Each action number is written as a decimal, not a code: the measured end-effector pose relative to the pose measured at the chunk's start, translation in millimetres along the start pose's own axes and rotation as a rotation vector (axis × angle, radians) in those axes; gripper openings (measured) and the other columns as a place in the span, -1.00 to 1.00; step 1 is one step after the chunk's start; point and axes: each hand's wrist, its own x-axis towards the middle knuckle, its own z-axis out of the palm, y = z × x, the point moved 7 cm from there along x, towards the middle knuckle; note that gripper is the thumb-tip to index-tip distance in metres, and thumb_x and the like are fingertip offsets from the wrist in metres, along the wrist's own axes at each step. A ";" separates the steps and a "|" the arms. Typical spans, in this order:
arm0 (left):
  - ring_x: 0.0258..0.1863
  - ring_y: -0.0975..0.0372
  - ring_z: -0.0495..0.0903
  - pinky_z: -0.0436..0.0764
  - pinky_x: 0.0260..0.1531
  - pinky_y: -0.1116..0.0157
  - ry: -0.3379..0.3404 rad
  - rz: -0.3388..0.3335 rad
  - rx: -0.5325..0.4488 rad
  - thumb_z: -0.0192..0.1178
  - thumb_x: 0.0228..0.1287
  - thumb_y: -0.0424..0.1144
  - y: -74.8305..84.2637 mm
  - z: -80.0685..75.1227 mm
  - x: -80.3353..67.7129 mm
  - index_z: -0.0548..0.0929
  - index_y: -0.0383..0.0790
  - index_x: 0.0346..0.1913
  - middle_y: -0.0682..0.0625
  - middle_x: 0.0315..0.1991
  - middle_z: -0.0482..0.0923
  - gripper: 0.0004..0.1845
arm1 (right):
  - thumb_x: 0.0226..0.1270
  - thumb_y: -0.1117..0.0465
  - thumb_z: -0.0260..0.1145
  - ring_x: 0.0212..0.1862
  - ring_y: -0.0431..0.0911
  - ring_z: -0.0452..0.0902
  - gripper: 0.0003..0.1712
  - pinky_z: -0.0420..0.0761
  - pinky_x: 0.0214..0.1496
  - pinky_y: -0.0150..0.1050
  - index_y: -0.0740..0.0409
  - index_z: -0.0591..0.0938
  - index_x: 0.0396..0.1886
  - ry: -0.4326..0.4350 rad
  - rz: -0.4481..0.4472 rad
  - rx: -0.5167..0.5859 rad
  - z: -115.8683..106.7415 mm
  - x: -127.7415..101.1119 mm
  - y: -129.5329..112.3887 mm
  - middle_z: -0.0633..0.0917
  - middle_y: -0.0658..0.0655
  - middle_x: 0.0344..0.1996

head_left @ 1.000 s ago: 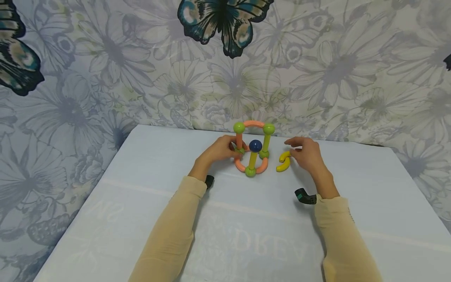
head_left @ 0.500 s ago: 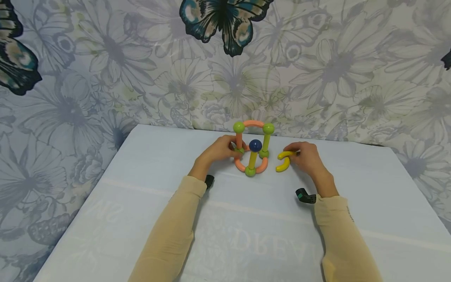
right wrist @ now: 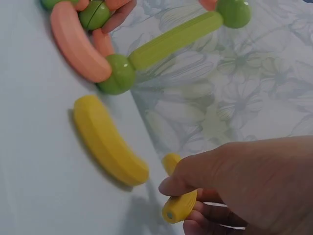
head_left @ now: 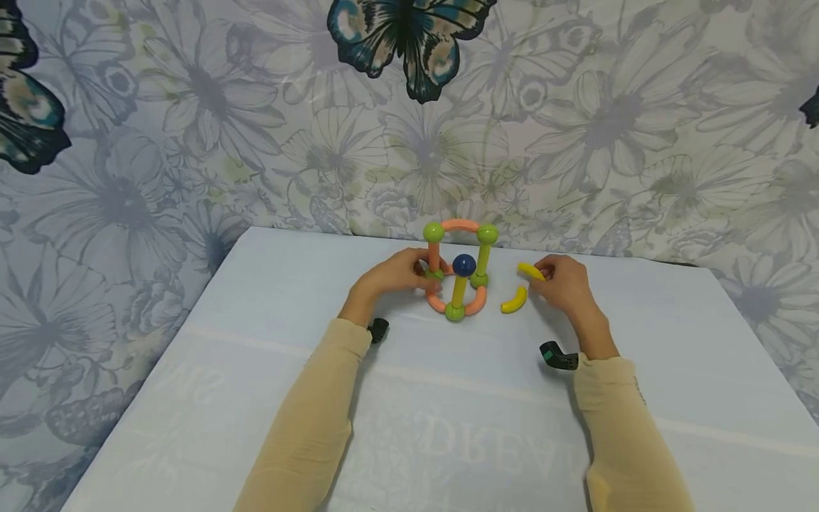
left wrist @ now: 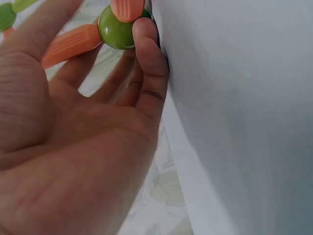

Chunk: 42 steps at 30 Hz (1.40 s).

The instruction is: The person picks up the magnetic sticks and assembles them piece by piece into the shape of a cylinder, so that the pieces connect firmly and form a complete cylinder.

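Observation:
A toy frame (head_left: pixel 458 270) of orange curved bars, green balls, yellow-green sticks and one blue ball (head_left: pixel 463 264) stands on the white table (head_left: pixel 256 341). My left hand (head_left: pixel 397 273) holds it at a lower green ball (left wrist: pixel 117 30), fingertips curled against that ball beside an orange bar (left wrist: pixel 68 44). My right hand (head_left: pixel 558 283) pinches one yellow curved piece (head_left: pixel 530 271) lifted off the table; its end sticks out of my fingers (right wrist: pixel 177 208). A second yellow curved piece (head_left: pixel 515 300) lies on the table (right wrist: pixel 108 142), just right of the frame.
A floral cloth with dark butterflies (head_left: pixel 409 43) hangs right behind the table's far edge. Black wrist-camera mounts (head_left: pixel 558 355) sit below both wrists. Printed letters show faintly on the near part of the tabletop.
My right hand closed on one of the two yellow curved pieces and lifted it up and slightly right; the other yellow piece stayed on the table. My left hand kept holding the frame.

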 end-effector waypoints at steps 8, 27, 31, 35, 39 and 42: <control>-0.01 -0.02 0.61 0.57 0.01 0.20 -0.144 0.135 -0.087 0.58 0.11 -0.44 6.4 6.2 -0.4 0.55 -0.41 0.22 -0.19 0.36 0.57 -0.39 | 0.45 0.11 0.43 0.08 0.15 0.53 -0.42 0.60 -0.01 -0.13 0.28 0.56 0.35 -0.126 0.081 0.227 -7.5 -3.2 -17.5 0.61 0.32 0.14; 0.06 -0.04 0.59 0.57 0.01 0.20 -0.155 0.133 -0.106 0.54 0.11 -0.52 9.5 6.2 -0.3 0.52 -0.46 0.20 -0.25 0.39 0.54 -0.41 | 0.56 0.11 0.35 -0.20 -0.18 0.68 -0.44 0.72 -0.02 -0.35 0.44 0.47 0.29 -0.420 0.009 0.740 -3.3 -19.3 -70.6 0.74 0.04 -0.16; -0.01 -0.03 0.61 0.57 -0.02 0.23 -0.142 0.118 -0.109 0.54 0.10 -0.53 7.4 5.0 -1.5 0.51 -0.43 0.18 -0.23 0.39 0.55 -0.41 | 0.59 0.15 0.31 -0.20 -0.15 0.68 -0.47 0.71 -0.03 -0.37 0.47 0.48 0.30 -0.460 0.004 0.791 4.7 -21.1 -79.6 0.75 0.07 -0.14; -0.06 0.00 0.59 0.57 -0.04 0.26 -0.143 0.132 -0.124 0.54 0.10 -0.55 6.9 5.0 -0.7 0.52 -0.44 0.22 -0.25 0.36 0.56 -0.38 | 0.63 0.16 0.26 -0.19 -0.15 0.68 -0.48 0.71 -0.03 -0.40 0.47 0.48 0.34 -0.498 0.015 0.867 12.7 -22.5 -85.9 0.74 0.08 -0.10; 0.04 0.00 0.60 0.58 -0.02 0.24 -0.139 0.137 -0.130 0.52 0.13 -0.54 7.1 5.9 0.9 0.52 -0.43 0.26 -0.23 0.35 0.57 -0.38 | 0.64 0.14 0.24 -0.15 -0.18 0.68 -0.43 0.70 0.00 -0.43 0.47 0.43 0.40 -0.465 0.039 0.963 14.1 -22.9 -89.6 0.71 0.04 -0.03; 0.08 0.01 0.60 0.57 0.01 0.21 -0.126 0.121 -0.122 0.53 0.15 -0.50 7.0 5.1 1.2 0.53 -0.38 0.28 -0.19 0.35 0.57 -0.37 | 0.65 0.16 0.22 -0.10 -0.21 0.68 -0.41 0.69 0.06 -0.41 0.49 0.39 0.44 -0.423 0.046 1.011 15.8 -22.0 -91.4 0.69 0.01 0.02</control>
